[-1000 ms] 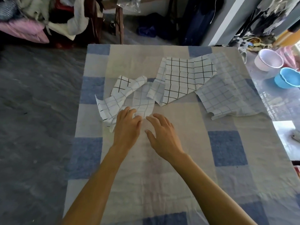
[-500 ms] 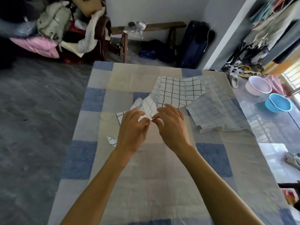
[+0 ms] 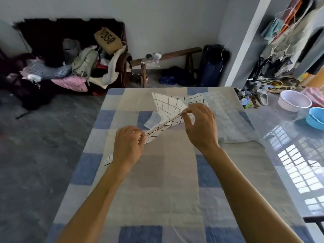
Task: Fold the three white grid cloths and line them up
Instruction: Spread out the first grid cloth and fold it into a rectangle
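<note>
Both hands hold one white cloth with a black grid (image 3: 166,109) lifted above the checked blue and beige table cover (image 3: 157,190). My left hand (image 3: 128,146) pinches its near edge, and a corner hangs out below that hand. My right hand (image 3: 201,125) pinches the same edge farther right, with thumb and forefinger. A second black-grid cloth (image 3: 196,99) lies flat behind, partly hidden by the lifted one. A third cloth with a pale blue grid (image 3: 226,118) lies spread to the right of my right hand.
A small pale folded flap (image 3: 152,120) lies under the lifted cloth. A white bowl (image 3: 294,102) and a blue bowl (image 3: 315,118) stand on the glossy surface at the right. Piled clothes and a wooden bench (image 3: 166,57) are beyond the far edge.
My hands took hold of the left cloth's edge, lifted it off the cover and moved apart, stretching it. The camera tilted up.
</note>
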Motion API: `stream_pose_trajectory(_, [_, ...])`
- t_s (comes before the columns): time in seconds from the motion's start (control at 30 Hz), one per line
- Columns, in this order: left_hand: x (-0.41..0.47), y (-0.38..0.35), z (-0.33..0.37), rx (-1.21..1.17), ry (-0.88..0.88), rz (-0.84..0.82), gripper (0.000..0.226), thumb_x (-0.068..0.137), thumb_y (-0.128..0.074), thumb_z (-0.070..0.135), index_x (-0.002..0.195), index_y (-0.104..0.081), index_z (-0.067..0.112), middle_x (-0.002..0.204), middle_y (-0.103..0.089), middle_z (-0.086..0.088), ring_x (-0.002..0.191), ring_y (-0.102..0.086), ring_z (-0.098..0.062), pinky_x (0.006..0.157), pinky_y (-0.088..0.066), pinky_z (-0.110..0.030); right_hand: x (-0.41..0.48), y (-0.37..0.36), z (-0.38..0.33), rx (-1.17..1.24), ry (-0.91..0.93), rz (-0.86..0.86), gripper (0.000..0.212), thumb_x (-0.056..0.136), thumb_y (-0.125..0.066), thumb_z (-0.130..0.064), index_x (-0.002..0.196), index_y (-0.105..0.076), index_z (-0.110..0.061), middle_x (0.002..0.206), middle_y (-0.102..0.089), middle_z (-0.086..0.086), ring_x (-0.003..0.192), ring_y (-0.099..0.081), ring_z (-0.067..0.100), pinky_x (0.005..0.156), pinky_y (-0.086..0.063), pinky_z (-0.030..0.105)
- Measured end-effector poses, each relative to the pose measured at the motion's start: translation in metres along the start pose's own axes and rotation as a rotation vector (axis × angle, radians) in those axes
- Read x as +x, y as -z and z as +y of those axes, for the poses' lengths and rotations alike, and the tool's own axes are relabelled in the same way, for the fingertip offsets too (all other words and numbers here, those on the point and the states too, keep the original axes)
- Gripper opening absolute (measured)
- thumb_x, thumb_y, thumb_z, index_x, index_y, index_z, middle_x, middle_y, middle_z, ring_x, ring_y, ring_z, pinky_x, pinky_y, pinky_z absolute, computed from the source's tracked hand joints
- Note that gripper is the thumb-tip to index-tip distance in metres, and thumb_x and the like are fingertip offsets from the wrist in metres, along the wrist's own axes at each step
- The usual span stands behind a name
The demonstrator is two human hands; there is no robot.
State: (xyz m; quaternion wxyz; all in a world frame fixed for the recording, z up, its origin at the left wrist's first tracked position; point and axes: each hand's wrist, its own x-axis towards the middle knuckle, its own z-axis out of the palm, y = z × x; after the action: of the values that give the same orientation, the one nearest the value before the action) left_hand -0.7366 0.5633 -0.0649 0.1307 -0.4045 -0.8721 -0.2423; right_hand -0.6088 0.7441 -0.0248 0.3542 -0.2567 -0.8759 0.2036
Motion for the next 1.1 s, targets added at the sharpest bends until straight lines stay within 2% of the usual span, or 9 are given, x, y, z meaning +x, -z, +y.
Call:
stream_pose_trajectory(0.1, [0.003, 0.009, 0.034, -0.017, -0.055, -0.005, 0.017, 0.081, -0.072, 0.021, 0.093, -0.069, 0.009, 0.091, -0.067, -0.007, 0.087, -0.061, -0.027, 0.079, -0.043, -0.037, -0.007, 0.024, 0.008, -0.009, 0.004, -0.015, 0.01, 0.091, -0.061, -0.027, 0.094, -0.065, -0.017, 0.111, -0.061, 0.0, 0.109, -0.052, 0.017, 0.097, -0.04, 0.035])
stream_pose_trajectory(0.27, [0.019, 0.023, 0.106, -0.103, -0.204, 0.019, 0.035, 0.087, -0.063, 0.038, 0.113, -0.065, 0.014, 0.112, -0.067, -0.006, 0.103, -0.06, -0.023, 0.094, -0.043, -0.039, -0.015, 0.053, 0.002, -0.031, 0.059, -0.055, 0.015, 0.09, -0.063, -0.029, 0.097, -0.069, -0.018, 0.123, -0.059, 0.004, 0.121, -0.048, 0.021, 0.105, -0.035, 0.041])
stream_pose_trajectory(0.37, [0.026, 0.035, 0.13, -0.103, -0.263, 0.006, 0.042, 0.088, -0.052, 0.044, 0.112, -0.066, 0.013, 0.11, -0.069, -0.007, 0.1, -0.063, -0.024, 0.092, -0.049, -0.042, -0.013, 0.068, 0.0, -0.039, 0.079, -0.081, 0.018, 0.089, -0.065, -0.03, 0.102, -0.069, -0.019, 0.129, -0.057, 0.003, 0.125, -0.045, 0.021, 0.108, -0.03, 0.038])
stream_pose_trajectory(0.43, [0.029, 0.04, 0.133, -0.084, -0.302, 0.011, 0.04, 0.087, -0.052, 0.042, 0.108, -0.068, 0.012, 0.105, -0.07, -0.008, 0.094, -0.065, -0.024, 0.088, -0.052, -0.042, -0.013, 0.074, -0.001, -0.049, 0.093, -0.08, 0.018, 0.088, -0.065, -0.03, 0.103, -0.069, -0.02, 0.13, -0.056, 0.002, 0.126, -0.044, 0.02, 0.11, -0.03, 0.041])
stream_pose_trajectory(0.53, [0.029, 0.047, 0.131, -0.116, -0.332, 0.073, 0.033, 0.088, -0.055, 0.036, 0.1, -0.069, 0.009, 0.099, -0.07, -0.008, 0.091, -0.064, -0.024, 0.087, -0.05, -0.04, -0.013, 0.078, -0.005, -0.063, 0.132, -0.103, 0.02, 0.089, -0.063, -0.036, 0.104, -0.067, -0.022, 0.133, -0.054, 0.0, 0.128, -0.04, 0.018, 0.11, -0.027, 0.039])
stream_pose_trajectory(0.77, [0.026, 0.071, 0.101, -0.105, -0.427, 0.199, 0.027, 0.092, -0.054, 0.03, 0.098, -0.068, 0.008, 0.104, -0.064, -0.013, 0.097, -0.059, -0.027, 0.086, -0.047, -0.038, -0.01, 0.066, -0.016, -0.136, 0.179, -0.246, 0.032, 0.092, -0.057, -0.043, 0.115, -0.065, -0.023, 0.141, -0.047, -0.003, 0.14, -0.023, 0.018, 0.113, -0.011, 0.035])
stream_pose_trajectory(0.93, [0.022, 0.086, 0.048, -0.056, -0.351, 0.275, 0.028, 0.09, -0.053, 0.03, 0.092, -0.068, 0.006, 0.106, -0.062, -0.015, 0.097, -0.058, -0.03, 0.086, -0.047, -0.041, -0.007, 0.052, -0.016, -0.186, 0.161, -0.27, 0.028, 0.091, -0.057, -0.045, 0.101, -0.071, -0.023, 0.126, -0.057, -0.005, 0.129, -0.034, 0.014, 0.108, -0.011, 0.032])
stream_pose_trajectory(1.1, [0.01, 0.091, 0.009, -0.006, -0.314, 0.382, 0.031, 0.091, -0.054, 0.031, 0.09, -0.07, 0.005, 0.103, -0.063, -0.014, 0.095, -0.056, -0.026, 0.088, -0.04, -0.033, -0.006, 0.035, -0.006, -0.217, 0.122, -0.294, 0.023, 0.086, -0.062, -0.047, 0.091, -0.07, -0.026, 0.11, -0.063, -0.01, 0.117, -0.045, 0.012, 0.11, -0.022, 0.04])
